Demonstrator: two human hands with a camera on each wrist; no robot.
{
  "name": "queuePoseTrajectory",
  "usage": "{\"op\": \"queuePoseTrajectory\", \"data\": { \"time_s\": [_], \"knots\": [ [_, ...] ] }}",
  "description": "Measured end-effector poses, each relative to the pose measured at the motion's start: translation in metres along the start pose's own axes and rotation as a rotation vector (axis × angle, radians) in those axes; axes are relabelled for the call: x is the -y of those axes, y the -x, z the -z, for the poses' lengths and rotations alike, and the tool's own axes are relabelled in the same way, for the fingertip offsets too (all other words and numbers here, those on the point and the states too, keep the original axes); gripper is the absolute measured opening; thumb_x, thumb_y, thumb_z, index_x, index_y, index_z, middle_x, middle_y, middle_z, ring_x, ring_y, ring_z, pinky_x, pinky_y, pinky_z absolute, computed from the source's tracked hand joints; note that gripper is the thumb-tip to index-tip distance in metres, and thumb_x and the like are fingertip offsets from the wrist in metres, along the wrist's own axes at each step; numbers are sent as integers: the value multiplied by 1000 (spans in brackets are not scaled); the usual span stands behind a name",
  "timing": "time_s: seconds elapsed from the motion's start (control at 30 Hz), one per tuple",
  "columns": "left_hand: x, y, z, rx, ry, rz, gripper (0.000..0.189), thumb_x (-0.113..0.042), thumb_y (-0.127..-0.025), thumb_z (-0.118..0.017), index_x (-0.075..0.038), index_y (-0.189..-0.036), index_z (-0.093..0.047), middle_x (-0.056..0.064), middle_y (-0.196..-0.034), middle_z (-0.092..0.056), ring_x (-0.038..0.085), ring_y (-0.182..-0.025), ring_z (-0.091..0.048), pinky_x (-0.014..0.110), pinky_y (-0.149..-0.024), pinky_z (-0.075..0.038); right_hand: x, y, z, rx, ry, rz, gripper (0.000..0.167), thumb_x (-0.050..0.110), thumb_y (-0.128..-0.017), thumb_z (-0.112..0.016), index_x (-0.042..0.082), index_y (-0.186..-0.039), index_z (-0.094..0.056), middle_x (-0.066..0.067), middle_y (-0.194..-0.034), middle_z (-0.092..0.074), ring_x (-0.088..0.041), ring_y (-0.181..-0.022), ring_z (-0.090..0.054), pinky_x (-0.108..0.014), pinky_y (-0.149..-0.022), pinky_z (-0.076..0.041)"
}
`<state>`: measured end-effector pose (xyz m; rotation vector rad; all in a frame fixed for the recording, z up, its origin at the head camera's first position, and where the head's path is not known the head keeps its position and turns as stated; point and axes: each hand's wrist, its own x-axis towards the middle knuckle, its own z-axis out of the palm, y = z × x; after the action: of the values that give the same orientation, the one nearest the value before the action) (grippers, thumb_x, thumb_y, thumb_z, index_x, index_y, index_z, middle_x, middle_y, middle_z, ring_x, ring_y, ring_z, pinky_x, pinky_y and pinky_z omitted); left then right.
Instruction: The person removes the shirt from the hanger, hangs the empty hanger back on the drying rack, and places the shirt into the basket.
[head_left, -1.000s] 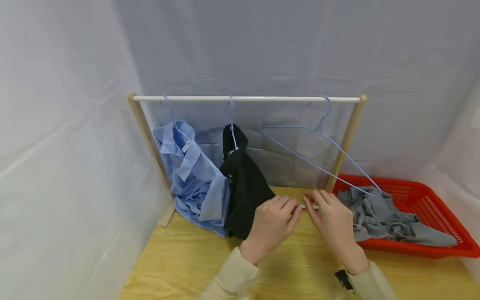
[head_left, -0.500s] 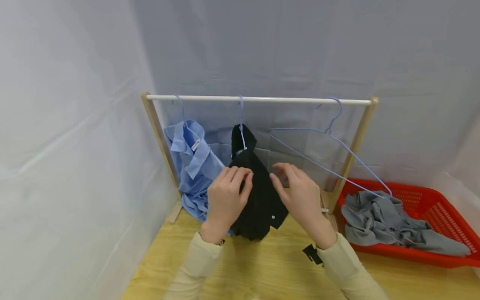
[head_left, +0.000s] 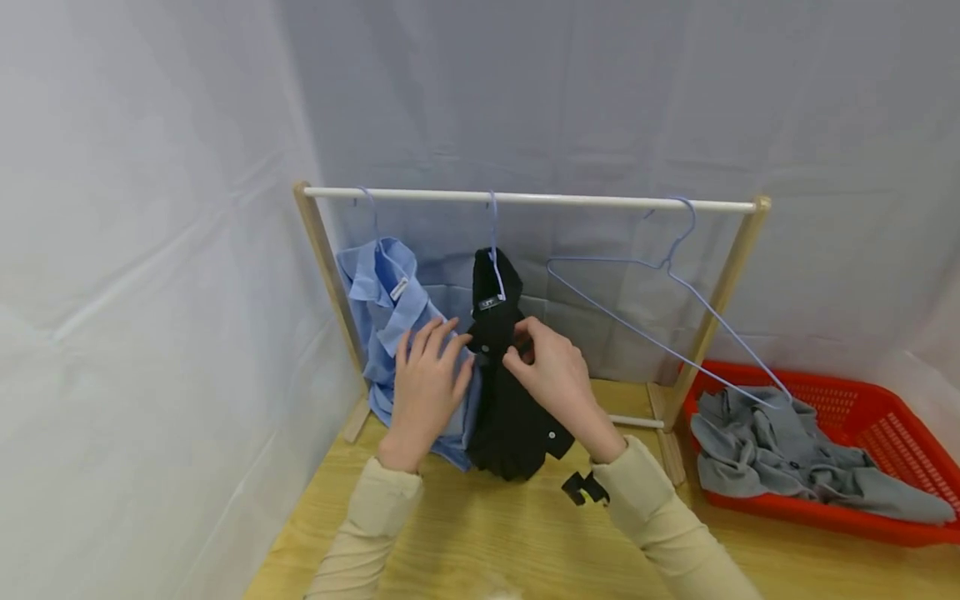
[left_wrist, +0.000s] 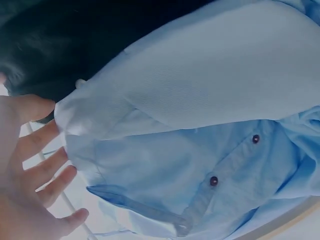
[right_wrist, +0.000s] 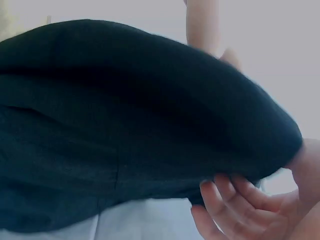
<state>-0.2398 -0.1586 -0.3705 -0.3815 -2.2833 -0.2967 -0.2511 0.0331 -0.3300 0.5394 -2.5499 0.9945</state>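
A black shirt (head_left: 510, 408) with a label at its neck hangs on a thin lilac wire hanger (head_left: 493, 223). My right hand (head_left: 553, 367) pinches its shoulder between thumb and curled fingers; in the right wrist view the dark cloth hides part of the thumb. On the left hangs a light blue shirt (head_left: 390, 308), its shoulder slope facing the black one. My left hand (head_left: 427, 383) is spread over the blue shirt's edge, fingertips right at the cloth. In the left wrist view its fingers (left_wrist: 42, 167) lie apart along the pale blue edge (left_wrist: 90, 120).
A white rail (head_left: 585, 199) on wooden posts carries the hangers. A bare wire hanger (head_left: 667, 265) hangs at its right, its lower corner over a red basket (head_left: 870, 392) with a crumpled grey garment (head_left: 787, 458). The wooden table (head_left: 480, 533) lies below.
Both hands have come up and left from low between the black shirt and the basket, where they were at the rack's lower bar. The right has taken hold of the black shirt; the left has spread its fingers.
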Motion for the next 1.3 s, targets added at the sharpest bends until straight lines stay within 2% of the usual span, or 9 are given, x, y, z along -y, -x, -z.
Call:
{"op": "queuePoseTrajectory", "data": {
  "time_s": [0.1, 0.27, 0.43, 0.6, 0.77, 0.97, 1.13, 1.3],
  "knots": [
    [2, 2, -3, 16, 0, 7, 24, -22, -96, -71, -11, -117, -71, 11, -139, -60, 30, -137, -47, 61, -114, -31, -5, 0, 1, -87, 73, 5, 19, 20, -100, -61, 8, -114, -65, -6, -91, -69, -20, -60, -55, -36, -53, -44],
    [6, 3, -5, 2, 19, 5, 23, -23, -94, -74, -11, -115, -71, 11, -138, -60, 30, -137, -47, 62, -114, -30, -15, 1, 4, -214, 210, 73, 13, 18, -104, -57, 6, -109, -61, -10, -94, -65, -23, -54, -52, -38, -46, -42],
    [7, 3, -5, 8, 33, 3, 23, -22, -95, -73, -11, -115, -71, 11, -139, -60, 30, -137, -47, 62, -115, -28, -22, -1, 5, -298, 345, 157, 13, 14, -104, -58, 2, -109, -58, -13, -96, -61, -22, -43, -42, -36, -38, -36],
    [7, 3, -6, 3, 38, 0, 23, -22, -95, -73, -11, -115, -71, 11, -138, -60, 30, -137, -47, 62, -114, -28, -28, -1, 8, -364, 433, 209, 14, 12, -102, -61, 1, -110, -58, -14, -99, -60, -21, -38, -37, -37, -35, -35],
    [8, 4, -6, -3, 42, 0, 22, -21, -94, -74, -10, -114, -72, 11, -137, -60, 31, -136, -48, 63, -114, -28, -33, -2, 19, -394, 449, 207, 15, 14, -103, -59, 2, -112, -59, -15, -100, -63, -24, -39, -38, -38, -35, -35],
    [8, 4, -7, 0, 49, -5, 22, -21, -95, -73, -11, -114, -72, 11, -138, -60, 31, -136, -48, 63, -113, -29, -42, 0, 40, -429, 402, 219, 17, 16, -104, -58, 1, -112, -59, -16, -99, -66, -26, -42, -41, -37, -37, -35],
    [9, 4, -7, -1, 49, -7, 22, -22, -95, -73, -12, -114, -71, 11, -138, -60, 30, -136, -48, 64, -113, -28, -52, 9, 58, -468, 347, 248, 18, 16, -104, -58, 1, -113, -59, -17, -102, -68, -24, -43, -37, -34, -38, -31],
    [9, 4, -7, 0, 48, 0, 22, -21, -95, -72, -11, -115, -72, 11, -138, -60, 30, -135, -48, 64, -113, -28, -68, 26, 72, -504, 342, 275, 19, 13, -102, -62, -1, -114, -59, -20, -103, -70, -26, -43, -42, -35, -38, -31]
  ]
}}
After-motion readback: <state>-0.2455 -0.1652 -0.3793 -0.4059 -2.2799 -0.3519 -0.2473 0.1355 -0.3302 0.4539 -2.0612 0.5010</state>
